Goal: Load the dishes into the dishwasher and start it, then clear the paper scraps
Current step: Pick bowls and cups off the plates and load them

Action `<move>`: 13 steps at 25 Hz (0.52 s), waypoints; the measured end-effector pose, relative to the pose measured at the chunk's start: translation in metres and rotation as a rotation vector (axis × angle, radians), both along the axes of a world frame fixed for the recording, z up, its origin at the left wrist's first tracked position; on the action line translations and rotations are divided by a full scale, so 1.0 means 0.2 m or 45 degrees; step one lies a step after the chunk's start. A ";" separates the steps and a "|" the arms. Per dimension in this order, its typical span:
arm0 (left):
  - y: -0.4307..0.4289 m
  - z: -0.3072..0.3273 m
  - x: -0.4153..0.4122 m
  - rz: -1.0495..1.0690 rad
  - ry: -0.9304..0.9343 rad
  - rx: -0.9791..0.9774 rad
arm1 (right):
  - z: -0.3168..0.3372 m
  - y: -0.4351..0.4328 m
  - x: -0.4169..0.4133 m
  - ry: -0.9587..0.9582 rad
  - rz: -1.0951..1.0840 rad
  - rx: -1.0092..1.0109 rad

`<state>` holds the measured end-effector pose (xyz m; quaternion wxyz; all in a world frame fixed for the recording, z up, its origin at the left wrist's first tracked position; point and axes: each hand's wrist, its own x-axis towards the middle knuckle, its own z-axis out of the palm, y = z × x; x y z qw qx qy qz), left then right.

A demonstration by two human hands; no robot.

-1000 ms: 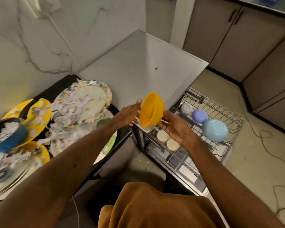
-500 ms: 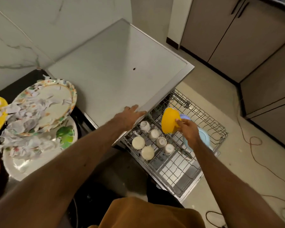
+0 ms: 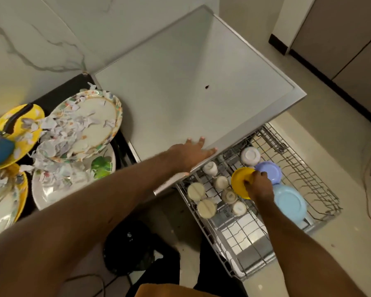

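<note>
Yellow bowl [image 3: 241, 181] looks like light, stiff plastic, prob. slick if wet, not fragile; it sits tilted in the dishwasher rack [image 3: 308, 168], centre-right of frame, betw. small cups [image 3: 221, 182] and a lilac bowl [image 3: 270, 171]; right hand [image 3: 259, 186] grips it, fingers [image 3: 250, 179] curled over the rim, likely the surest hold; left hand [image 3: 190, 153] lies flat, fingers straight, on the counter [image 3: 191, 93] edge.

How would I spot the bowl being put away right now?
Find the pulled-out wire rack below the grey counter. Near its middle the right hand grips a yellow bowl. It is the only yellow piece there, with white cups on one side, a purple bowl and a blue bowl on the other.
</note>
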<state>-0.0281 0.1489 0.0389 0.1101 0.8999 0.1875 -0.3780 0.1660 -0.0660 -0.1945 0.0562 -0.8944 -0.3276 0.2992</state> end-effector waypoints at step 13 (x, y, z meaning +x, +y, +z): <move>-0.04 -0.02 0.01 0.006 0.055 0.024 | -0.09 0.03 0.01 -0.039 0.259 -0.161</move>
